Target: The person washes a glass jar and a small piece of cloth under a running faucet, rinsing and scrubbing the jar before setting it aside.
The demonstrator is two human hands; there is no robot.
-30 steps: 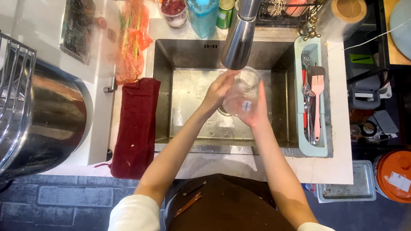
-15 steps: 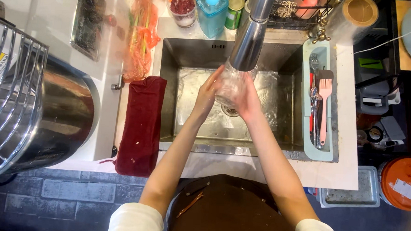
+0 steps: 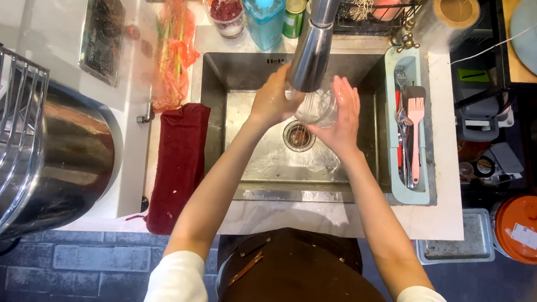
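Under the faucet [image 3: 312,47], over the sink [image 3: 235,83] drain, we hold a clear glass jar [image 3: 317,106]: left hand [image 3: 274,100] grasping one side, right hand [image 3: 342,115] flat against the other. Contents cannot be told. Sink walls stand close around; the utensil tray [image 3: 426,194] borders the counter [image 3: 448,177].

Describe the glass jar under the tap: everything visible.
The glass jar is clear and round, seemingly empty apart from water. It is held over the steel sink, above the drain, just under the faucet head. The left hand cups its left side and the right hand its right. Its tilt is hard to judge.
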